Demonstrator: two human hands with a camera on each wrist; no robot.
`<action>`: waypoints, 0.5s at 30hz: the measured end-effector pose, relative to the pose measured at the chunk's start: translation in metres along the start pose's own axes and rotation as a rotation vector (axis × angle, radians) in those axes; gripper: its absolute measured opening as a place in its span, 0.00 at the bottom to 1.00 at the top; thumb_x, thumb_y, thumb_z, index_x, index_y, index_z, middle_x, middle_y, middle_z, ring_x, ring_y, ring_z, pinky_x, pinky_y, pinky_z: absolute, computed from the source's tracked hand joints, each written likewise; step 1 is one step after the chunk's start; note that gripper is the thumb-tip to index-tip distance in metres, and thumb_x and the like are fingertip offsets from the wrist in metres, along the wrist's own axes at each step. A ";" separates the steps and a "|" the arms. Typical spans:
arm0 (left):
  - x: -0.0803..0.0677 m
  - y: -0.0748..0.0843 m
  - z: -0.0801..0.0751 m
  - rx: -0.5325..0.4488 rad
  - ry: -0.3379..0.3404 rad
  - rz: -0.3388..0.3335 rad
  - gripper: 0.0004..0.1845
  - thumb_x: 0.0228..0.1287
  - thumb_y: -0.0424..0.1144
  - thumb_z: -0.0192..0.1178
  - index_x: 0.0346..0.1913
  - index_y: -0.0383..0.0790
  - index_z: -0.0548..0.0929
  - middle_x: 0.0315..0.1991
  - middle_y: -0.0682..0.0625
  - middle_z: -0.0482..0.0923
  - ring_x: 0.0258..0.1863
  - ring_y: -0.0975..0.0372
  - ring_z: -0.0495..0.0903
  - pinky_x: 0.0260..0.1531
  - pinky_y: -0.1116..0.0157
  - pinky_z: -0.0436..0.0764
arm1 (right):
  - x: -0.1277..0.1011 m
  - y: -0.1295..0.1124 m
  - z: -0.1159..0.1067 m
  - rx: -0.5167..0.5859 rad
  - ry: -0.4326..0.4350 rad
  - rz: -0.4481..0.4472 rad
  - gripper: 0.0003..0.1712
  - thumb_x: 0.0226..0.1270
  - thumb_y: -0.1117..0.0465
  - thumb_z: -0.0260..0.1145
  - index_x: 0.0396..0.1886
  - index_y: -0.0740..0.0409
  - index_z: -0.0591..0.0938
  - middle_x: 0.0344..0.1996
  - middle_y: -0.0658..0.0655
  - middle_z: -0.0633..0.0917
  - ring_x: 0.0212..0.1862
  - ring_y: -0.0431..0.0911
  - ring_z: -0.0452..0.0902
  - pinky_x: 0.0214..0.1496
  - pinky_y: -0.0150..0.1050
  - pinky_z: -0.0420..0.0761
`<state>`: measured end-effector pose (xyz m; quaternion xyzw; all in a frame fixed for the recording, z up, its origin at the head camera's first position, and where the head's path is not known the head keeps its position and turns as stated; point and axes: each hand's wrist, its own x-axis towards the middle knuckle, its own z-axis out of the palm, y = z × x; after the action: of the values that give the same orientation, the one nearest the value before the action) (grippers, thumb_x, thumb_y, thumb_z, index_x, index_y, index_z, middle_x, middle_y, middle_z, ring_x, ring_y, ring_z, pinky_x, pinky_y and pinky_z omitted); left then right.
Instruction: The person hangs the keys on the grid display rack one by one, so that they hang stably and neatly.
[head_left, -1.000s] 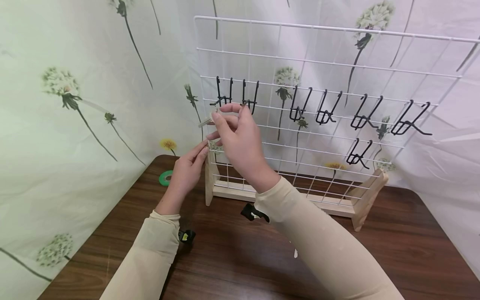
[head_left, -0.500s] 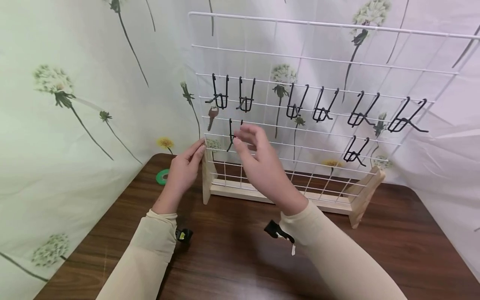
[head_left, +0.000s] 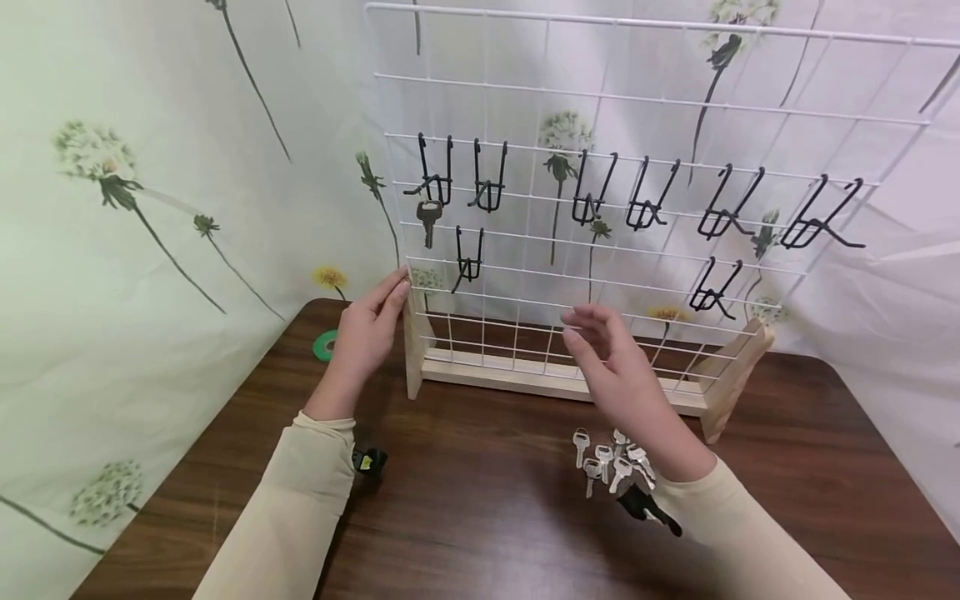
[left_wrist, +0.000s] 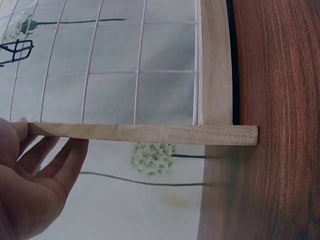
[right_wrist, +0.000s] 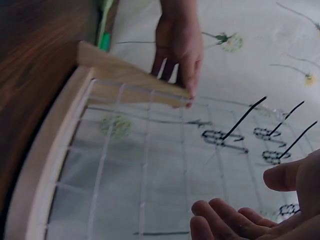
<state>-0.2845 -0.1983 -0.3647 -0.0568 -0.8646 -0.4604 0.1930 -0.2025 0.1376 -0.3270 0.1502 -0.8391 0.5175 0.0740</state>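
My left hand (head_left: 369, 323) grips the top of the wooden end support (left_wrist: 150, 134) on the left side of a white wire grid rack (head_left: 517, 235), thumb on one face and fingers on the other. A key (head_left: 429, 218) hangs from the leftmost black hook (head_left: 436, 177) in the upper row. My right hand (head_left: 617, 367) is in front of the grid's lower middle, holding nothing, its fingers loosely bent and apart from the thumb. Several silver keys (head_left: 604, 460) lie in a loose group on the table below it, partly covered by the right wrist.
More black hooks, such as one lower left (head_left: 469, 260) and one lower right (head_left: 714, 292), hang on the grid. A green tape roll (head_left: 324, 347) lies at the table's left rear. The rack's wooden base bar (head_left: 510, 380) runs along the brown table (head_left: 450, 517).
My right hand has let go of the key, now hanging on the leftmost upper hook, and moved right and down. The loose keys have come into view. The left hand keeps its grip.
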 end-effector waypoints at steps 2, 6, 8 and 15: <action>0.000 0.000 0.000 0.004 0.006 -0.002 0.26 0.86 0.56 0.51 0.77 0.53 0.77 0.77 0.45 0.75 0.78 0.47 0.74 0.77 0.43 0.73 | -0.004 0.011 -0.004 -0.026 0.000 0.044 0.27 0.88 0.52 0.57 0.74 0.61 0.68 0.71 0.61 0.81 0.72 0.56 0.78 0.74 0.57 0.76; 0.000 0.000 0.000 -0.006 0.009 0.003 0.26 0.85 0.56 0.51 0.77 0.53 0.77 0.76 0.45 0.75 0.77 0.47 0.74 0.76 0.43 0.74 | -0.013 0.034 -0.009 -0.084 -0.017 0.134 0.28 0.87 0.48 0.57 0.74 0.59 0.69 0.69 0.61 0.84 0.70 0.56 0.80 0.73 0.58 0.77; 0.001 0.000 0.000 -0.013 0.009 0.003 0.26 0.85 0.56 0.51 0.77 0.54 0.76 0.77 0.45 0.74 0.77 0.48 0.74 0.76 0.43 0.75 | -0.017 0.044 -0.010 -0.141 -0.028 0.176 0.31 0.86 0.46 0.58 0.75 0.59 0.68 0.66 0.60 0.86 0.66 0.56 0.83 0.69 0.55 0.79; 0.000 0.000 0.001 -0.011 0.006 -0.006 0.26 0.85 0.57 0.51 0.78 0.55 0.76 0.77 0.46 0.74 0.78 0.49 0.73 0.77 0.44 0.73 | -0.024 0.078 -0.012 -0.312 -0.110 0.304 0.33 0.81 0.45 0.64 0.72 0.64 0.72 0.45 0.59 0.94 0.43 0.49 0.90 0.45 0.39 0.82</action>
<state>-0.2851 -0.1979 -0.3648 -0.0536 -0.8618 -0.4657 0.1939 -0.2055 0.1851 -0.3946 0.0367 -0.9247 0.3778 -0.0283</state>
